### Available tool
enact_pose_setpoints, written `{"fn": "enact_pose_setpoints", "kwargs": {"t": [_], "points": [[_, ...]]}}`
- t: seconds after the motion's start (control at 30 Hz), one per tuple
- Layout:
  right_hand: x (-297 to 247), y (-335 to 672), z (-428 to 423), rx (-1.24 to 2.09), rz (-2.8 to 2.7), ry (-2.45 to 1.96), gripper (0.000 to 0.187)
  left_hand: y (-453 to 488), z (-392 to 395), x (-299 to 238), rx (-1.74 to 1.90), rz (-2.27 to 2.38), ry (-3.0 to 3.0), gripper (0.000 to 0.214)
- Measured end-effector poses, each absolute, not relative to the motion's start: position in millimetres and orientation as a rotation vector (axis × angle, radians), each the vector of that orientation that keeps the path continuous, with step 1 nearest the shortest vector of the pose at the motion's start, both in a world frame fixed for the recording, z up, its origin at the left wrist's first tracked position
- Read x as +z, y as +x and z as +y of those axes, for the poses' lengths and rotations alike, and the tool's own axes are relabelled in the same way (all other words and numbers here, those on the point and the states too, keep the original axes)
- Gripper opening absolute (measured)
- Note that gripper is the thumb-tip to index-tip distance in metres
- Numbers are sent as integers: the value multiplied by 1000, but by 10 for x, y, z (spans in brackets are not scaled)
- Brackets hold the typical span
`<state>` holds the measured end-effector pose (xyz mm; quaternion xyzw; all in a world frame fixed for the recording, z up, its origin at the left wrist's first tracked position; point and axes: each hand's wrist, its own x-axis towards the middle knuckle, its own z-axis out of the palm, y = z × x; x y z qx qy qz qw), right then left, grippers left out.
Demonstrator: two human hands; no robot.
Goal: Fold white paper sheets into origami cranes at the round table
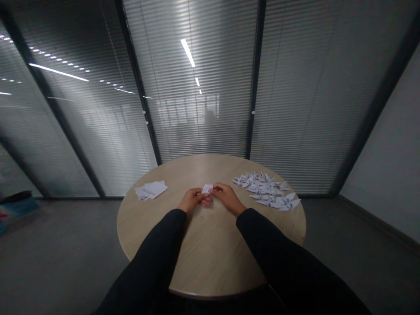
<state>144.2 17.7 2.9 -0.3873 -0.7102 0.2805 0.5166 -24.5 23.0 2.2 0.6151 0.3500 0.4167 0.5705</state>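
A small folded piece of white paper (pixel 207 188) is held between my two hands above the middle of the round table. My left hand (pixel 196 199) grips its left and lower side, fingers curled under it. On the right, my right hand (pixel 226 195) pinches the paper's edge between thumb and fingers. Several folded paper cranes (pixel 267 190) lie in rows on the table to the right of my right hand. To the left rests a small stack of flat white paper sheets (pixel 151 190), the top one with printed lines.
The round wooden table (pixel 216 253) stands close to a glass partition with blinds (pixel 203 131). A white wall (pixel 393 144) rises at the right. On the floor at far left is a blue bin with a black rim (pixel 20 203).
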Motion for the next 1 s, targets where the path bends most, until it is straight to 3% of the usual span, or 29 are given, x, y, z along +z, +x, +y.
{"fn": "enact_pose_setpoints", "kwargs": {"t": [0.77, 1.0], "points": [[-44, 1517, 305, 584, -1656, -1067, 32, -240, 202, 51, 968, 884, 1371, 45], [7, 1489, 265, 722, -1572, -983, 32, -265, 163, 109, 989, 880, 1509, 42]]}}
